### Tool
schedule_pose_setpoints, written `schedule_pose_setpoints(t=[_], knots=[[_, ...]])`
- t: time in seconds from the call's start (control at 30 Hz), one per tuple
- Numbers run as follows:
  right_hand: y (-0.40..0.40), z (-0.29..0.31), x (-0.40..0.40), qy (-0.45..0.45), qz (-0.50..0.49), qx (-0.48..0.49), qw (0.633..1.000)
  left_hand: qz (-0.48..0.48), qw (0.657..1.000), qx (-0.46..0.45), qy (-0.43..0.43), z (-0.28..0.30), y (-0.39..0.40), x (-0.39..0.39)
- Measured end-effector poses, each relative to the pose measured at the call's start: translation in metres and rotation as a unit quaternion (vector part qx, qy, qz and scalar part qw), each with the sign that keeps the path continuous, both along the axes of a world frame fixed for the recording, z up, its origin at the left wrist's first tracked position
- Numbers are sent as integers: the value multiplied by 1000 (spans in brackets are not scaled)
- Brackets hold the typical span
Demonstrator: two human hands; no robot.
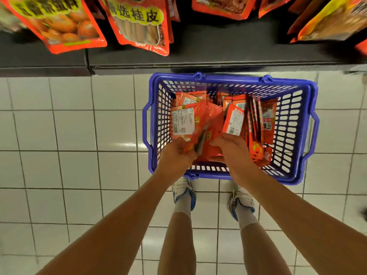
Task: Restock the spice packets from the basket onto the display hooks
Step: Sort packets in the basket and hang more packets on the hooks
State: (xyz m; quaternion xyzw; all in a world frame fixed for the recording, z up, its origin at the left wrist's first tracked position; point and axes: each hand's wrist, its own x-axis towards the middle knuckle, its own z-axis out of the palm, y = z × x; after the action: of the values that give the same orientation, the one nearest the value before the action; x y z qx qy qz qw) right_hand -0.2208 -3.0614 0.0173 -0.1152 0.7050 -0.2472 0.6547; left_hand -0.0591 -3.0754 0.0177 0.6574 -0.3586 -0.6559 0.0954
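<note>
The spice packets (206, 124) lie and stand in the blue basket (294, 124) on the tiled floor (69, 135), under the display's hanging bags (139, 22). Left hand (176, 153) and right hand (228, 148) both pinch a blurred red bunch, probably gathering it for hanging. Hooks are out of sight; fingertips are hidden.

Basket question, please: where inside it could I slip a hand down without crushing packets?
Bare mesh shows along the right wall of the basket, beside the upright packets. The middle and left are crowded, with both the left hand and right hand gripping packets there.
</note>
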Motion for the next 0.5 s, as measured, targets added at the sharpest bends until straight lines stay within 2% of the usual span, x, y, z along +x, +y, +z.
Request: schedule_pose_setpoints(t=[0.07,0.13,0.27,0.33,0.43,0.5], knots=[[-8,21,-10,-36,-21,-1,999,24,996,8,83,24,-3,-14],[-17,46,-18,-52,-13,-10,999,25,992,10,126,46,-4,-25],[-27,94,-39,-58,22,-28,998,65,994,-33,82,88,-6,-41],[-32,122,-54,0,25,-66,998,111,991,-47,63,113,-11,-47],[-41,168,-84,138,28,-131,981,160,983,-46,73,160,-21,-59],[-46,206,-99,136,19,-150,979,177,978,-57,93,199,-27,-69]])
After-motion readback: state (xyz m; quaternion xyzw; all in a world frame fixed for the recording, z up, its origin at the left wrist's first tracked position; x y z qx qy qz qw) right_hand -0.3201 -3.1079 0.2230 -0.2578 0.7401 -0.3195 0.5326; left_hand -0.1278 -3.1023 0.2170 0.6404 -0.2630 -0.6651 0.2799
